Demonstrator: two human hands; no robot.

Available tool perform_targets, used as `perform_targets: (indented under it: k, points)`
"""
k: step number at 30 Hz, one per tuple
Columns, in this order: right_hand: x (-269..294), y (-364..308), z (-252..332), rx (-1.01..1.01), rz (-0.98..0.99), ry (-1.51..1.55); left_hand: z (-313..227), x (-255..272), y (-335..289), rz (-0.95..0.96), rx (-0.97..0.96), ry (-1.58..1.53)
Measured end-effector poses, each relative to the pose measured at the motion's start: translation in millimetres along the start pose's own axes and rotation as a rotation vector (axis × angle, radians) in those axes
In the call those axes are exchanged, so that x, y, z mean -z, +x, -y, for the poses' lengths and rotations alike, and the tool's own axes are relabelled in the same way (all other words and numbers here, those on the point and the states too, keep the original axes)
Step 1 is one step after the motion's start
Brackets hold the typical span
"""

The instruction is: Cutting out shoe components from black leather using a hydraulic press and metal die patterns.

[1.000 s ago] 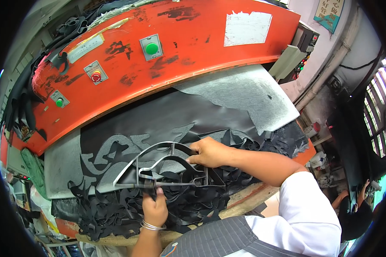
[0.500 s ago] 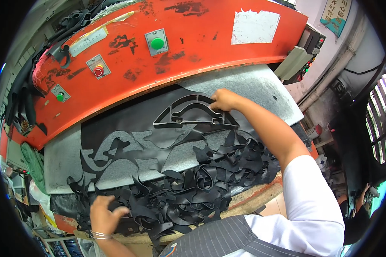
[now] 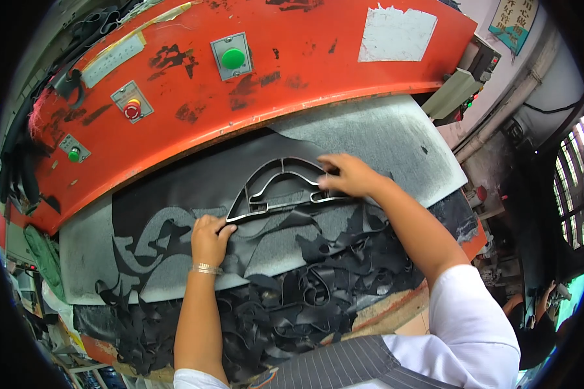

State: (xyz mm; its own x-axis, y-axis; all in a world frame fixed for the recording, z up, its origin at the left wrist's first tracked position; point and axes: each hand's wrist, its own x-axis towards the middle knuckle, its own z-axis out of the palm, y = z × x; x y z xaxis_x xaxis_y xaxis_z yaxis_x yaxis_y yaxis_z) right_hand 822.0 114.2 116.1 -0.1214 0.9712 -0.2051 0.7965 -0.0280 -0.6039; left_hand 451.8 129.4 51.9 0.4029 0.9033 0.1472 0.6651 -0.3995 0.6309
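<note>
A metal cutting die (image 3: pixel 282 166), arch-shaped with a smaller arch inside it, rests on or just above a black leather-like sheet (image 3: pixel 188 185). My left hand (image 3: pixel 209 238) is closed at the die's left corner, with thumb and fingers pinching its rim. On the die's right side, my right hand (image 3: pixel 352 176) has its fingers and thumb around the curved rim; the right corner is hidden behind it. Left of the die, the sheet has curved cut-outs through which the pale grey cutting board (image 3: pixel 383 133) shows.
A heap of black offcuts (image 3: pixel 292 292) lies along the board's near edge. Behind the board spans an orange-red machine beam (image 3: pixel 266 97) bearing a large green button (image 3: pixel 233 58) and a red button (image 3: pixel 132 109). A control box (image 3: pixel 464 87) stands at the right end.
My left hand has come up from the offcuts to the die's left corner. The die has turned slightly, its left end now nearer me. My right hand stays at its right side.
</note>
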Motion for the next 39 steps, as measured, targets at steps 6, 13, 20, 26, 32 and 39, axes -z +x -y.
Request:
perform_targets:
  k: [6, 13, 20, 26, 32, 39]
  points:
    - [-14, -54, -19, 0.147, -0.043, -0.247, -6, -5, -3, -0.129, 0.067, -0.097]
    - [-13, -56, -20, 0.195, -0.058, -0.260, -10, -2, -3, -0.131, 0.032, -0.133]
    - [-4, -51, -18, 0.197, -0.015, -0.300, -11, -2, 0, -0.132, 0.054, -0.139]
    - [2, -46, -20, 0.168, 0.010, -0.305, -13, -1, 8, -0.151, 0.032, -0.104]
    - [2, -46, -23, 0.172, 0.000, -0.307, -11, -5, 3, -0.214, 0.022, -0.166]
    - [2, -39, -6, 0.195, -0.021, -0.320, 5, 6, -5, -0.153, -0.029, -0.131]
